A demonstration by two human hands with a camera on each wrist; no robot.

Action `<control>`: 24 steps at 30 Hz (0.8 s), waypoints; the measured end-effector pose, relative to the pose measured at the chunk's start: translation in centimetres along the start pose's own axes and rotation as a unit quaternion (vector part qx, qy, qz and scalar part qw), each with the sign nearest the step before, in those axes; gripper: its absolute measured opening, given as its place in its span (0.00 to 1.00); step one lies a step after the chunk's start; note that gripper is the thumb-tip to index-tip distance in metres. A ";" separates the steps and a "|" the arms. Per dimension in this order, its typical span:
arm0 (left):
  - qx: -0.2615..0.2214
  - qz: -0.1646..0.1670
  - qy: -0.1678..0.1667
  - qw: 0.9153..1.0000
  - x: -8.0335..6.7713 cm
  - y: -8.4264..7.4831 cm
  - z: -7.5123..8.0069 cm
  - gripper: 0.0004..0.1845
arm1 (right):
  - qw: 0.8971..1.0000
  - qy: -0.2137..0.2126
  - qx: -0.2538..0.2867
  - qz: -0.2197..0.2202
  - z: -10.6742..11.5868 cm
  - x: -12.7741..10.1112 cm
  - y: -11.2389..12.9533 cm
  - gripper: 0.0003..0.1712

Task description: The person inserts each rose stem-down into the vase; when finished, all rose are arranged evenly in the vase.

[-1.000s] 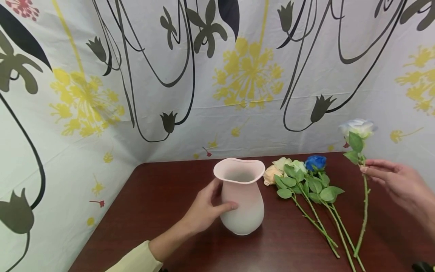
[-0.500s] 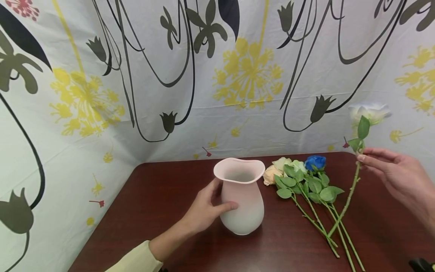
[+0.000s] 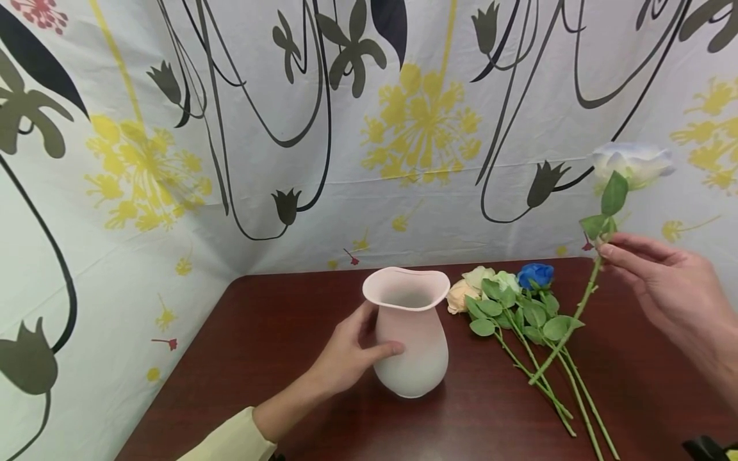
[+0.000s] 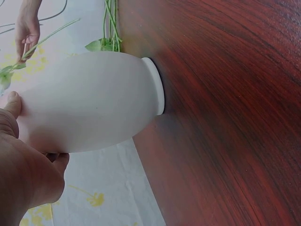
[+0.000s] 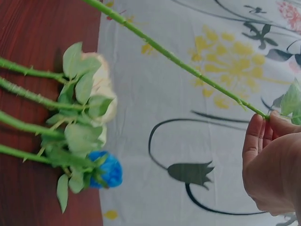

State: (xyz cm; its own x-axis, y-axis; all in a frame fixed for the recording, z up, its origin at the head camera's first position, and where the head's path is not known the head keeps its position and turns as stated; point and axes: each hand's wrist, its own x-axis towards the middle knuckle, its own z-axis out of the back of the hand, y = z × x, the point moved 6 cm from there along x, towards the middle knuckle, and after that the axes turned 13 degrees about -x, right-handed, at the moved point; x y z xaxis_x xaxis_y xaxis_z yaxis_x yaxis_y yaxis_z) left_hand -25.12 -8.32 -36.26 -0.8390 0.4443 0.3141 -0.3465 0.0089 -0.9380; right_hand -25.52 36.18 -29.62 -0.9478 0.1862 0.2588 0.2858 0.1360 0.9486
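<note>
White rose pinched in right hand, left hand gripping vase

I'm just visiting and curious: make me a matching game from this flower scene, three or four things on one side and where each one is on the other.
Things:
1. vase
2. white rose
3. blue rose
4. peach rose

Places:
A. lying on the table, nearest the vase
B. lifted in the air, stem pinched by the right hand
C. upright on the table, gripped by the left hand
D. lying on the table, farther from the vase

Pairs: 1-C, 2-B, 3-D, 4-A
</note>
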 end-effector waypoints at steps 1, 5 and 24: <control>-0.001 0.003 0.000 1.000 0.0 0.0 0.0 0.40 | 1.000 -0.002 0.004 0.001 -0.3 -0.1 0.3 0.13; -0.002 0.008 -0.002 1.000 -0.1 0.1 0.1 0.41 | 0.999 -0.004 0.049 0.001 -1.6 -0.2 1.3 0.14; -0.004 -0.008 0.001 1.000 -0.1 -0.1 0.0 0.41 | 0.971 -0.025 0.237 0.000 -5.8 1.8 6.7 0.13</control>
State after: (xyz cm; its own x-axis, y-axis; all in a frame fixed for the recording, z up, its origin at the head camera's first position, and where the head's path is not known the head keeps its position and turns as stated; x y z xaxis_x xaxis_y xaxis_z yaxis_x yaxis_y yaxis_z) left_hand -25.01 -8.32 -36.14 -0.8327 0.4456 0.3286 -0.3566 0.0223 -0.9340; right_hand -26.18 31.79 -21.75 -0.9433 0.2318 0.2374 0.3294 0.5673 0.7547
